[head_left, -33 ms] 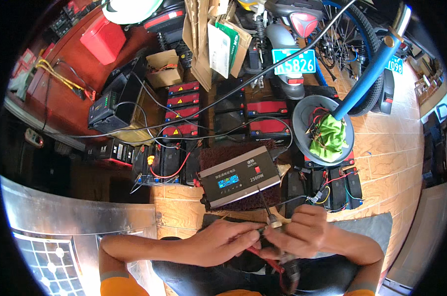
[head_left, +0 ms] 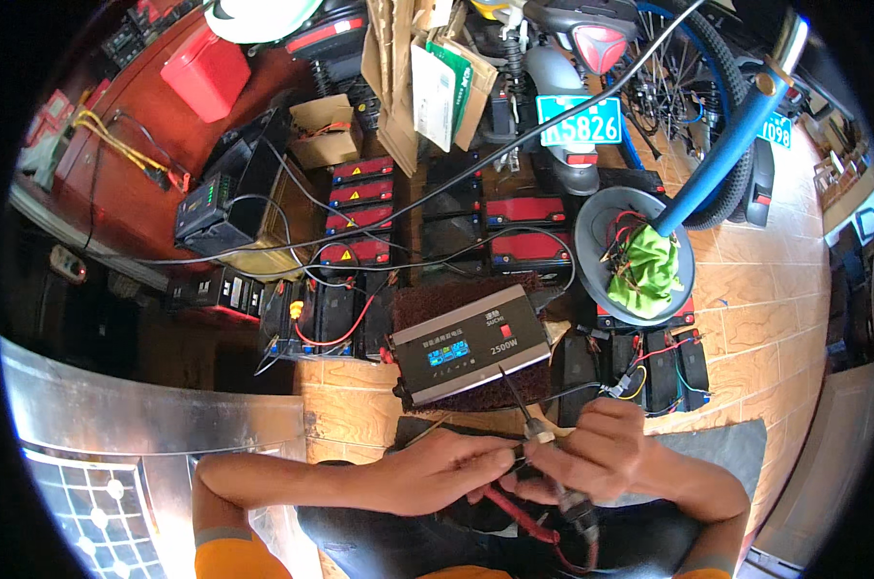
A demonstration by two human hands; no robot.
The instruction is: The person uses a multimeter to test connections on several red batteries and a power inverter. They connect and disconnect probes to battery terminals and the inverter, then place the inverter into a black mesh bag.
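Note:
Close together in front of my lap, both hands are at work. My right hand [head_left: 591,452] is closed round a tool with a long thin dark shaft [head_left: 516,398] and a pale collar; its handle is mostly hidden by the fingers. The shaft points up and away, its tip over the front edge of a grey inverter-like box [head_left: 475,333] with a lit blue display. Thumb and fingers of my left hand [head_left: 442,473] are pressed together beside the collar. From under them comes a red cable [head_left: 522,516], sagging over my lap; its end is hidden.
The box rests on a brown mat [head_left: 422,307]. Wired batteries [head_left: 664,372] stand to the right, more red-topped batteries [head_left: 360,217] behind. A grey basin [head_left: 591,280] holds a green cloth [head_left: 644,265]. Loose black cables cross the middle; a scooter [head_left: 557,106] stands at the back.
The tool's tip has swung slightly left over the box's front edge. The red cable has shifted a little and shows more below my hands. Both hands keep their grip.

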